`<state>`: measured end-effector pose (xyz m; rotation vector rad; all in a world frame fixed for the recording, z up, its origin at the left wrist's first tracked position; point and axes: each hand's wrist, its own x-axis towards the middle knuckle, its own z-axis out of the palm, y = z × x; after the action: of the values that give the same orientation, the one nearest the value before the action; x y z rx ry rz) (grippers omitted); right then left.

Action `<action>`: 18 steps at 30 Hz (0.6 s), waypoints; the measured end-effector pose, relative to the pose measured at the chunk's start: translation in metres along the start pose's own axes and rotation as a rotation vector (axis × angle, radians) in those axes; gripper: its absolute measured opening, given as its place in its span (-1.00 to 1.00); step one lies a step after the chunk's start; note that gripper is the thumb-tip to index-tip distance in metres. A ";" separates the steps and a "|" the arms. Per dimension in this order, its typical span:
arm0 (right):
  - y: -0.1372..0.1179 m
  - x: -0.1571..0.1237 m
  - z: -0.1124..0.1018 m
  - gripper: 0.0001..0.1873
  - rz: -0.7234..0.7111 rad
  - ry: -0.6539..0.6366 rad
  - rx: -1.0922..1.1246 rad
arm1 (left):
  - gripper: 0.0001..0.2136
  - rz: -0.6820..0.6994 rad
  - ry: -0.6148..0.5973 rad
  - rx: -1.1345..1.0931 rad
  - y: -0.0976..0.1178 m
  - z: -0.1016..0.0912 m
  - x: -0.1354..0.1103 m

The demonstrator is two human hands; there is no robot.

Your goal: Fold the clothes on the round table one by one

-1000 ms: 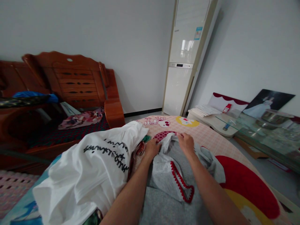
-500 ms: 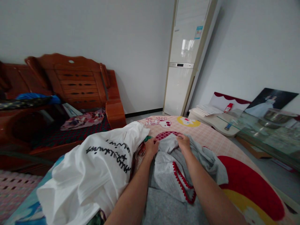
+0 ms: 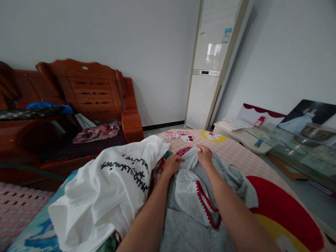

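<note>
A checked pink cloth spreads across the lower right. At lower left lies a crumpled white shirt, at bottom centre a grey shirt. Just below mid-frame, the right hand pinches the grey shirt's far edge; the left hand rests alongside, whether gripping I cannot tell

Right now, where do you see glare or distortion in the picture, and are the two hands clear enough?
Head view: a window-like reflection glares on the tall white unit; head view: that unit leans, probably from wide-angle distortion; head view: the left hand and right hand look slightly soft, but their outlines are readable.
</note>
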<state>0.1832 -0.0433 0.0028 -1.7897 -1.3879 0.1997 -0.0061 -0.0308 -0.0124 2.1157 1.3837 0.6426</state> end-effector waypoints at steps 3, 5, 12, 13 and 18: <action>-0.004 -0.011 -0.004 -0.52 0.041 -0.005 -0.122 | -0.61 -0.030 0.007 0.054 0.000 0.001 0.000; -0.008 -0.026 -0.011 -0.67 0.036 -0.061 -0.197 | -0.62 -0.031 -0.006 0.064 0.000 0.001 -0.001; -0.018 -0.082 -0.045 -0.80 -0.008 -0.578 0.129 | -0.68 -0.027 -0.018 0.043 0.001 0.001 -0.002; -0.015 -0.086 -0.049 -0.81 0.029 -0.590 0.210 | -0.68 -0.033 -0.022 0.042 0.000 0.000 -0.002; 0.012 -0.084 -0.066 -0.80 0.149 -0.321 0.357 | -0.67 -0.053 -0.033 0.026 -0.001 0.000 -0.001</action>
<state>0.1991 -0.1492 0.0065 -1.6040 -1.3323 0.7941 -0.0075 -0.0315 -0.0129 2.0928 1.4328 0.5696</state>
